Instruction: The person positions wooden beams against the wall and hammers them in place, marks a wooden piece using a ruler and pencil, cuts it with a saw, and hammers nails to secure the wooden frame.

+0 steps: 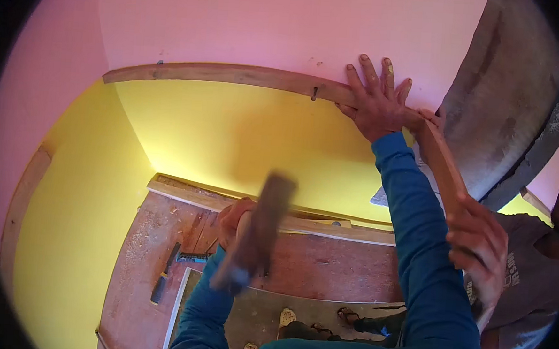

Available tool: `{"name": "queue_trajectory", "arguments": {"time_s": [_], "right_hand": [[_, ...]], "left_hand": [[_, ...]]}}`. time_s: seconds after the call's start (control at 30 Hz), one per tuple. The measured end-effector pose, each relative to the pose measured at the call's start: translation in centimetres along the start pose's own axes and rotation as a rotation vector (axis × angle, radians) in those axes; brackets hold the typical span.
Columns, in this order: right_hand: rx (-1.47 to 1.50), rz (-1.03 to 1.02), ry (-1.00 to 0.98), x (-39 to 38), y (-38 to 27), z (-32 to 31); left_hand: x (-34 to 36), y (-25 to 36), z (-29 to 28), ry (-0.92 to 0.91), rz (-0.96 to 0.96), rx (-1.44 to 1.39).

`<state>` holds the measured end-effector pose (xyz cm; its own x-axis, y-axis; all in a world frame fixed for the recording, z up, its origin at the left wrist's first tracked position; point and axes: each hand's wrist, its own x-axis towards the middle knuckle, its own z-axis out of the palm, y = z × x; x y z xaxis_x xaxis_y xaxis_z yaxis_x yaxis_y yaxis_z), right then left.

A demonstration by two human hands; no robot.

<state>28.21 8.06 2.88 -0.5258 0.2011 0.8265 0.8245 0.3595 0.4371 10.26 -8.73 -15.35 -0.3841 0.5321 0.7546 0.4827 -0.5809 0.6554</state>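
My left hand (230,221) is closed round the handle of a hammer (265,215), whose head is smeared by motion. My right hand (378,107) lies with spread fingers over a wooden strip (234,75), pressing it against the wall where pink meets yellow. A nail (314,93) sticks out of that strip just left of my right hand. Beyond my right hand a second wooden piece (443,162) angles toward me. A co-worker's hand (480,247) grips its near end, and their other fingers (433,118) touch the corner.
Below is a reddish wooden board (140,249) with a chisel (165,275) and a dark tool (192,257) on it. Another strip (25,200) is on the left wall. A co-worker in a grey shirt (529,279) stands right, below a large grey curved surface (508,92).
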Motion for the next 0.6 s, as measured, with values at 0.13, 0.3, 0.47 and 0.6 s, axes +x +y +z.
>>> {"name": "queue_trajectory", "arguments": {"time_s": [0.13,0.3,0.47,0.6], "right_hand": [[0.04,0.018,0.004,0.7,-1.6,-0.4],[-0.01,0.01,-0.005,0.0,0.0,0.6],[0.013,0.018,-0.035,0.3,-0.3,-0.4],[0.049,0.045,-0.022,0.4,-0.7,0.3]], "left_hand": [[2.5,-6.4,-0.2,-0.128,-0.75,-1.032],[6.3,-0.6,2.3,-0.109,-0.053,0.405],[4.0,-0.5,1.2,0.029,0.211,-0.02],[8.1,-2.7,2.8,-0.129,-0.199,0.396]]}}
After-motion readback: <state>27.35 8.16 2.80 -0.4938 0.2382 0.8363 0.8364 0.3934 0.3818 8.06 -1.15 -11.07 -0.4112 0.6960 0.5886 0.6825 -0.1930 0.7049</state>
